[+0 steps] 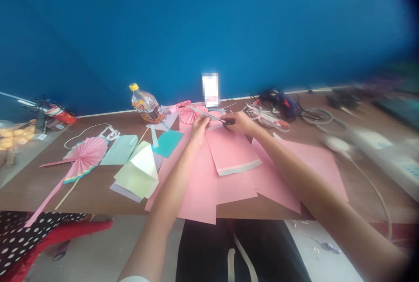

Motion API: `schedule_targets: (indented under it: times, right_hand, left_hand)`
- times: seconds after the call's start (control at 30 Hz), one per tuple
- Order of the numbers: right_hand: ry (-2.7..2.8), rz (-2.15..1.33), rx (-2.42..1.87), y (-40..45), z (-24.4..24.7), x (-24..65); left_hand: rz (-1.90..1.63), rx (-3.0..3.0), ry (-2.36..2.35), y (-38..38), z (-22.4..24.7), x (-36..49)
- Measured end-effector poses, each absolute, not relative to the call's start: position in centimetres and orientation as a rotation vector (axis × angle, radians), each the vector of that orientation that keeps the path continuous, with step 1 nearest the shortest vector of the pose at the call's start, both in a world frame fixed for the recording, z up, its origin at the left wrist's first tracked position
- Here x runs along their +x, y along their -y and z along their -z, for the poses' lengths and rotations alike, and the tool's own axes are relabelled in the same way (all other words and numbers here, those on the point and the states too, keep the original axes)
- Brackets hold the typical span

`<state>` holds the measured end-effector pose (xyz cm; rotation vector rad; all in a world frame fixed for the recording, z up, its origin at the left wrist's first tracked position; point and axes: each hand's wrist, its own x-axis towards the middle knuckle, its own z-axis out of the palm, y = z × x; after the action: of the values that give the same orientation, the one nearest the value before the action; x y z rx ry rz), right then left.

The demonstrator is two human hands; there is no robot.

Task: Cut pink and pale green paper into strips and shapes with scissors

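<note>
brown worktop [94,197] against blue wall [209,24], pale floor [98,251] below. left to right on top: pink fan [87,153], pale green paper [135,177], bottle [147,108] with yellow cap, teal sheet [167,143], loose pink sheets [199,194], cable bundle [271,118]. left hand [199,125] at far edge of banded pink sheet [232,151], just beside the blades; can't tell if its fingers are closed on paper. scissors [214,117] above that edge, long axis crosswise, tips pointing left and slightly toward wall. right hand [240,122] has fingers wrapped round the dark handles, partly hiding them. upright white object [210,89] pixelated, right side blurred, both arms cut off at frame bottom.
</note>
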<state>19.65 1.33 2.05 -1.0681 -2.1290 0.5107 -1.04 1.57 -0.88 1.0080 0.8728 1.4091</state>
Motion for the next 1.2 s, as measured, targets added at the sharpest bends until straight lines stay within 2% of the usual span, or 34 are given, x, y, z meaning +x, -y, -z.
schedule_targets:
  times: [0.73, 1.0, 1.2]
  right_hand:
    - [2.064, -0.576, -1.053, -1.3, -2.0, 19.4]
    - [1.399, -1.008, -1.005, -2.5, -1.8, 19.9]
    - [1.378, -1.217, -1.012, -2.2, -1.9, 19.3]
  left_hand:
    - [-1.380, 1.002, -0.891, -1.4, 0.5, -1.0]
    - [-1.441, 1.082, -1.051, -1.2, 0.7, -0.6]
    - [-1.429, 1.201, -1.108, -0.9, 0.6, -0.4]
